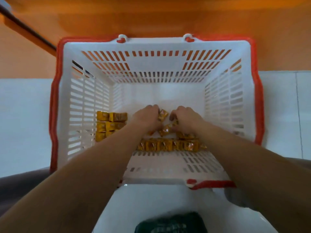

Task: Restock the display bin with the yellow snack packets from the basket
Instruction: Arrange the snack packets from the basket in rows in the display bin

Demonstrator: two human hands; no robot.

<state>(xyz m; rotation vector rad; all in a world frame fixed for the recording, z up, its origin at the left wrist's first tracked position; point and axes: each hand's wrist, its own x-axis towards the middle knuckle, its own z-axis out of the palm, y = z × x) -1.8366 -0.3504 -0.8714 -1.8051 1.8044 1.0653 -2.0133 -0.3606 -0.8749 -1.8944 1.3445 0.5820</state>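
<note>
Nearest, at the bottom edge: a dark object, blurred and cut off, not identifiable. It lies on a white surface, probably tiled floor.

Both bare forearms reach over the near rim of the basket, which is white with slotted walls and a red rim.

Yellow snack packets: one tidy row against the basket's near wall, and a stacked block against its left wall. This probably keeps them easy to scoop up in batches.

Mid-floor of the basket, a few loose packets lie scattered between the hands. The left hand has its fingers curled onto a loose packet and looks to be pinching it. The right hand is curled down over other packets. Whether it grips any cannot be told, as its palm hides them. Likely the person is gathering strays into one handful.

Far half of the basket floor: no packets there. Beyond the far rim is an orange surface, out of focus.

The display bin is not in view. Packet printing is illegible, and the count is uncertain.
</note>
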